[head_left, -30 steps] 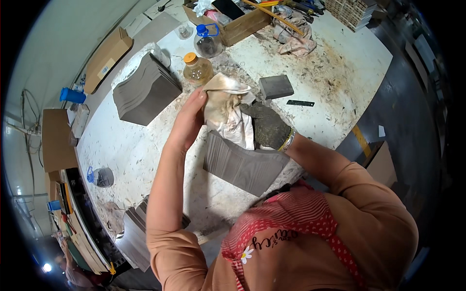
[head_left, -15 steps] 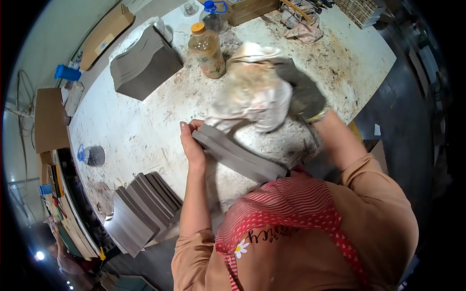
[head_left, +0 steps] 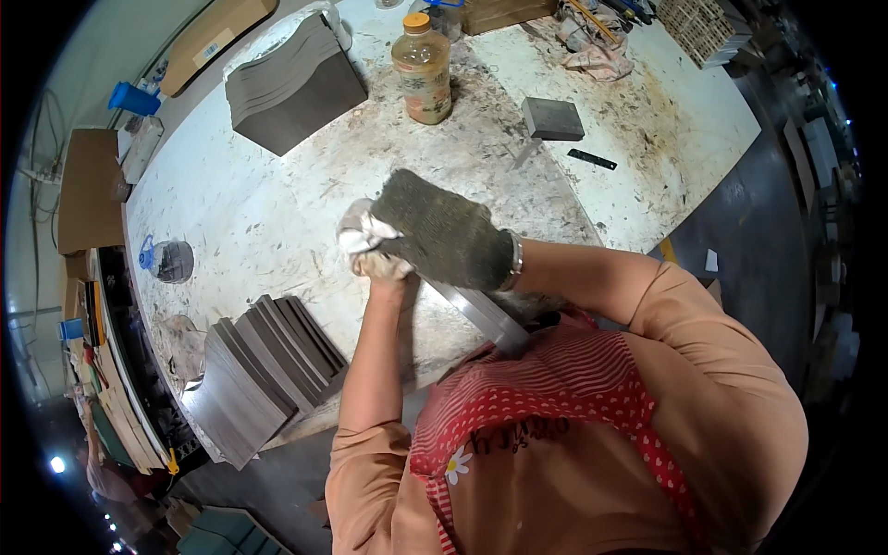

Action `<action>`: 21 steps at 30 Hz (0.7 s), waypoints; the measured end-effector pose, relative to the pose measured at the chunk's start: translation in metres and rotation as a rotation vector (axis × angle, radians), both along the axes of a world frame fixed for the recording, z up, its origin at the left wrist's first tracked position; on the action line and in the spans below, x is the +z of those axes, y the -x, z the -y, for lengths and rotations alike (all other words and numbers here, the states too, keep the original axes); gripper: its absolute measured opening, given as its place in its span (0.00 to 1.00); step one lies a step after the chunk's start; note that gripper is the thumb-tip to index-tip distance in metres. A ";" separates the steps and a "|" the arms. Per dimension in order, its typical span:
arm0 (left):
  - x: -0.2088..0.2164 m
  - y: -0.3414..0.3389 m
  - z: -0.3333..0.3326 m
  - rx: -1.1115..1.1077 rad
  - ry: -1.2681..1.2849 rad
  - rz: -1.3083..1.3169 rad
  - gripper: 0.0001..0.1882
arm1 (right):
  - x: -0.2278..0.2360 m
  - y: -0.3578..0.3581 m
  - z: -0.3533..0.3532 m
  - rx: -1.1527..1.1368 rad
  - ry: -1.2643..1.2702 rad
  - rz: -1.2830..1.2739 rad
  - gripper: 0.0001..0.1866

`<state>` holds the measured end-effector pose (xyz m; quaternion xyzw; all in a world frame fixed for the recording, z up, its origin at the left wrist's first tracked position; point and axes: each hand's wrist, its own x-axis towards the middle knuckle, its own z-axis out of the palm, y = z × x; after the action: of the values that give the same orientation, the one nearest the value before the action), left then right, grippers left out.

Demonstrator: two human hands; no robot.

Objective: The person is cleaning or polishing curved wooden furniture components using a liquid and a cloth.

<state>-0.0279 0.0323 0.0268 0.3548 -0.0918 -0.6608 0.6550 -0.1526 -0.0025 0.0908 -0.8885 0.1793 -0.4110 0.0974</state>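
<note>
My left hand (head_left: pixel 381 270) is closed on the far end of a curved grey piece (head_left: pixel 481 316), whose near end reaches back to my apron. The cloth and the right hand partly cover those fingers. On my right hand (head_left: pixel 446 231) is a dark, dirty glove. It presses a bunched, stained white cloth (head_left: pixel 359 228) against the piece's far end, beside my left fingers. The glove hides the upper stretch of the piece. Left of my left forearm, several similar grey curved pieces (head_left: pixel 245 388) lean in a row at the table edge.
A larger stack of grey wavy pieces (head_left: pixel 296 92) stands at the far left of the white, stained table (head_left: pixel 277 217). An orange-capped bottle (head_left: pixel 422 79) is right of it. Farther right lie a grey block (head_left: pixel 553 120) and a black strip (head_left: pixel 592 160). A small clear bottle (head_left: pixel 172 262) lies left.
My right hand has swept left and nearer with the cloth, now bunched over the piece's far end. The grey block and black strip have come into view. The grey piece has tilted.
</note>
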 end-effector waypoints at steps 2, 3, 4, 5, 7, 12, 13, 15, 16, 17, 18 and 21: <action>-0.013 -0.010 0.001 -0.036 0.134 0.223 0.24 | 0.010 0.012 -0.012 0.118 -0.117 -0.088 0.22; -0.006 -0.025 0.002 -0.240 0.225 0.091 0.29 | 0.016 0.025 -0.019 0.219 -0.230 -0.177 0.20; 0.023 -0.005 0.000 -0.140 0.119 0.186 0.32 | 0.020 0.040 -0.026 0.216 -0.232 -0.182 0.20; 0.031 -0.001 0.002 -0.140 0.091 0.251 0.31 | 0.022 0.056 -0.035 0.145 -0.544 -0.293 0.17; 0.027 0.000 0.002 -0.131 0.051 0.318 0.31 | 0.043 0.063 -0.033 0.162 -0.744 -0.460 0.16; 0.041 0.019 0.017 0.212 -0.304 -0.288 0.27 | 0.011 0.012 -0.001 0.023 -0.038 -0.075 0.20; 0.041 0.016 0.014 0.167 -0.283 -0.297 0.28 | 0.005 0.007 -0.001 -0.076 0.102 -0.043 0.22; 0.008 -0.012 0.010 -0.028 -0.039 -0.077 0.28 | 0.009 0.019 -0.020 0.042 -0.125 -0.205 0.21; -0.004 -0.018 0.009 -0.228 0.215 0.133 0.29 | 0.013 0.032 -0.031 0.157 -0.344 -0.372 0.21; 0.027 -0.001 0.003 -0.123 0.136 0.281 0.30 | 0.020 0.049 -0.041 0.244 -0.480 -0.356 0.19; 0.029 0.002 0.003 -0.083 0.097 0.411 0.31 | 0.026 0.066 -0.042 0.240 -0.481 -0.358 0.19; 0.039 0.004 0.001 -0.107 0.064 0.372 0.30 | 0.050 0.085 -0.033 0.459 -0.697 -0.391 0.19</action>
<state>-0.0317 0.0313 0.0653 0.4447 -0.2509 -0.6144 0.6015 -0.2374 0.0305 0.1409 -0.8802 0.1205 -0.1187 0.4434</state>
